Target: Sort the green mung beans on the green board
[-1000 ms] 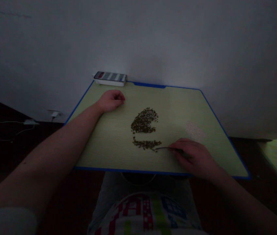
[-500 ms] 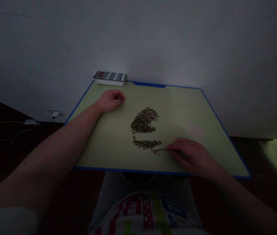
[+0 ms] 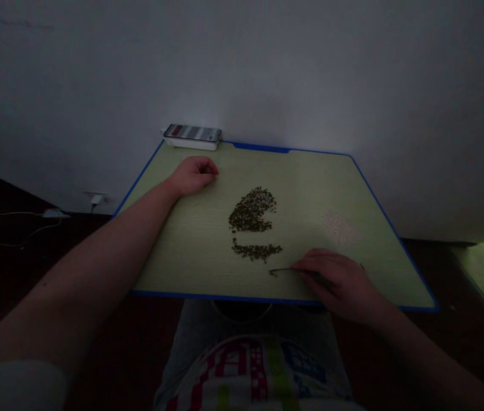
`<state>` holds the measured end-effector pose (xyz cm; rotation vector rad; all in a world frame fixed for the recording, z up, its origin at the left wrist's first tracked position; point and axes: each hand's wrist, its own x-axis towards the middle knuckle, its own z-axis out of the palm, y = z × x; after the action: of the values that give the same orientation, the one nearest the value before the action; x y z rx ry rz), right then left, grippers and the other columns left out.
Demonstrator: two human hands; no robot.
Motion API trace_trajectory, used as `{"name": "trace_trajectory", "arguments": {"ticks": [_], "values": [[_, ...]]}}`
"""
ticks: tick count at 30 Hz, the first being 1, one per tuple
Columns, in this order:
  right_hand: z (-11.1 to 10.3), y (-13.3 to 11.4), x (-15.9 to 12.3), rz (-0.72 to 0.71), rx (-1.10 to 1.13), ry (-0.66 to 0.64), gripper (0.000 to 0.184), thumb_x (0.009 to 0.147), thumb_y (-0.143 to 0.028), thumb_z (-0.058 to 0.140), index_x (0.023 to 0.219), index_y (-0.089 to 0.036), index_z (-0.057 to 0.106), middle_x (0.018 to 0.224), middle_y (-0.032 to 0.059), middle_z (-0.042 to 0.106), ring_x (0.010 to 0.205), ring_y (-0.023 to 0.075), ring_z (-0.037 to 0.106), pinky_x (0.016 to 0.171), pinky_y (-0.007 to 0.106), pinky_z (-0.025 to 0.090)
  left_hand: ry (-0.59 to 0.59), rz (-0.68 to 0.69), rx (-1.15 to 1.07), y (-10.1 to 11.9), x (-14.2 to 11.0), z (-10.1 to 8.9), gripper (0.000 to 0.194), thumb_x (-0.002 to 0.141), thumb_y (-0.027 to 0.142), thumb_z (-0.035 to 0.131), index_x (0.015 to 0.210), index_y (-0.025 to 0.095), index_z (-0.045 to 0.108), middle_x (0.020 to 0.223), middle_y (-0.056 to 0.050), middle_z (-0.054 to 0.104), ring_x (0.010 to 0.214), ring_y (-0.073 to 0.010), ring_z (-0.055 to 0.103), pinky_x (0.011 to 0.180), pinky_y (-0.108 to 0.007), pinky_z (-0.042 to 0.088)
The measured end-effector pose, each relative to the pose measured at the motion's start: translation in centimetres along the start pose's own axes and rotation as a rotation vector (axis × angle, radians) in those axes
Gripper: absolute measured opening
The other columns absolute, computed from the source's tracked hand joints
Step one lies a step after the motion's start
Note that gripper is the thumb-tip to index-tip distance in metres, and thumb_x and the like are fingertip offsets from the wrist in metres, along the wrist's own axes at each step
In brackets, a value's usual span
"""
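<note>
My right hand (image 3: 338, 281) is closed on a thin dark tool (image 3: 285, 269), slender and slightly bent at its tip. A few small dark green beans lie by that tip, just below a narrow band of beans (image 3: 257, 251). Above the band is a larger heap of green beans (image 3: 250, 211), with pale grains mixed into its upper part. Behind my right hand lies a patch of pale, rice-like grains (image 3: 339, 228). My left hand (image 3: 194, 174) rests on the board left of the heap, fingers loosely curled, with nothing seen in them.
The pale yellow-green tabletop (image 3: 190, 251) has a blue rim and stands against a grey wall (image 3: 276, 74). A white box with a phone (image 3: 193, 132) on top sits at its back left corner. A plug and white cables (image 3: 56, 213) are at the left.
My right hand and the tool have moved slightly toward me, away from the band of beans. A few beans by the tip have shifted the same way. My left hand has not moved.
</note>
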<state>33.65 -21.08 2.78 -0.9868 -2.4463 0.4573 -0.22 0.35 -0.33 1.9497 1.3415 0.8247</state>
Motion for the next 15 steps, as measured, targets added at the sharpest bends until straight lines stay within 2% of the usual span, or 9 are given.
{"name": "trace_trajectory", "arguments": {"ticks": [6, 10, 15], "values": [[0.83, -0.38, -0.13, 0.035, -0.037, 0.040, 0.024, 0.089, -0.012, 0.048, 0.108, -0.020, 0.060, 0.088, 0.0066, 0.070, 0.081, 0.0195, 0.065, 0.070, 0.035, 0.056, 0.002, -0.013, 0.007, -0.15, 0.07, 0.02, 0.018, 0.064, 0.024, 0.062, 0.080, 0.015, 0.064, 0.065, 0.000, 0.054, 0.063, -0.0126, 0.048, 0.060, -0.026, 0.038], [0.78, -0.41, -0.17, 0.100, -0.077, 0.056, 0.022, 0.089, -0.014, 0.048, 0.106, -0.020, 0.060, 0.089, 0.0069, 0.070, 0.081, 0.0193, 0.065, 0.070, 0.034, 0.055, 0.005, -0.009, 0.013, 0.12, -0.08, -0.03, 0.019, 0.064, 0.024, 0.062, 0.080, 0.014, 0.064, 0.065, 0.000, 0.053, 0.062, -0.0122, 0.047, 0.059, -0.026, 0.038], [0.59, -0.38, 0.25, 0.112, -0.073, 0.035, 0.021, 0.089, -0.014, 0.048, 0.105, -0.019, 0.061, 0.087, 0.0068, 0.069, 0.078, 0.0192, 0.065, 0.069, 0.033, 0.054, 0.002, -0.012, 0.015, 0.31, -0.17, -0.06, 0.019, 0.063, 0.023, 0.061, 0.080, 0.014, 0.064, 0.066, 0.000, 0.054, 0.061, -0.0117, 0.046, 0.059, -0.026, 0.038]]}}
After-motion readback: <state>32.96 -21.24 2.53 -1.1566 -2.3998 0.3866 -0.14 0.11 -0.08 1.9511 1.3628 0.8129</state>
